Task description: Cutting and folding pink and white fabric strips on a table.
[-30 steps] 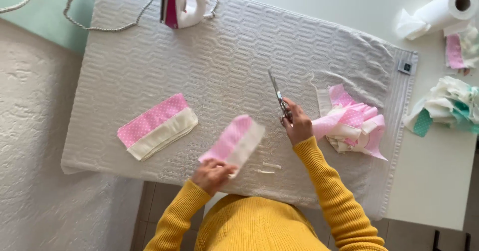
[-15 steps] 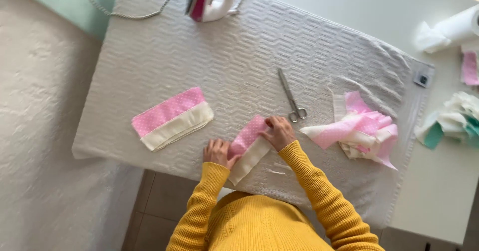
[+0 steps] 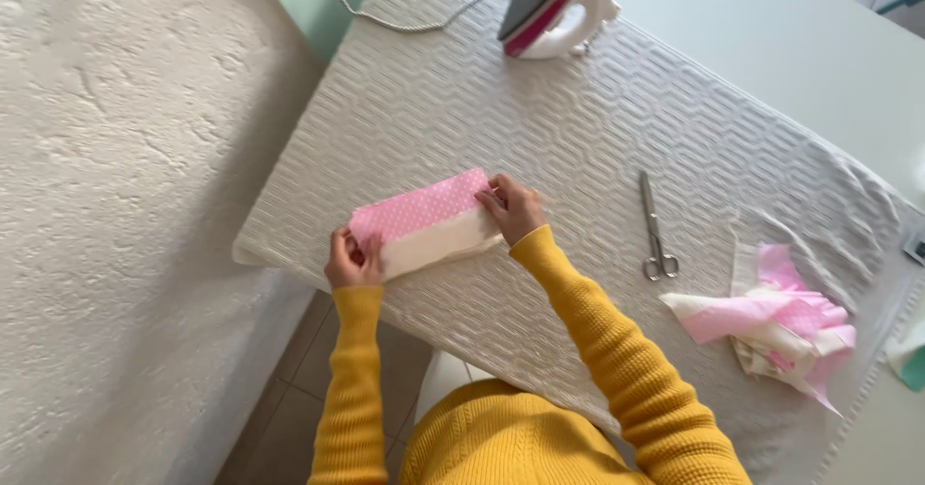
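Observation:
A rectangular fabric piece (image 3: 429,220), pink with white dots on its far half and cream on its near half, lies flat near the left front corner of a white quilted mat (image 3: 578,129). My left hand (image 3: 352,259) pinches its left end. My right hand (image 3: 511,206) grips its right end with fingers curled over the edge. Both arms wear yellow knit sleeves. Whether a second piece lies beneath it is hidden.
Small silver scissors (image 3: 655,235) lie shut on the mat to the right of my right hand. A heap of pink and cream fabric scraps (image 3: 771,321) sits farther right. An iron (image 3: 554,3) with its cord (image 3: 414,13) stands at the far edge. A white textured cover (image 3: 116,206) fills the left.
My right hand put down the scissors. Both hands carried the pink and cream piece left to where another such piece lay; only one shows now. The camera swung left and closer.

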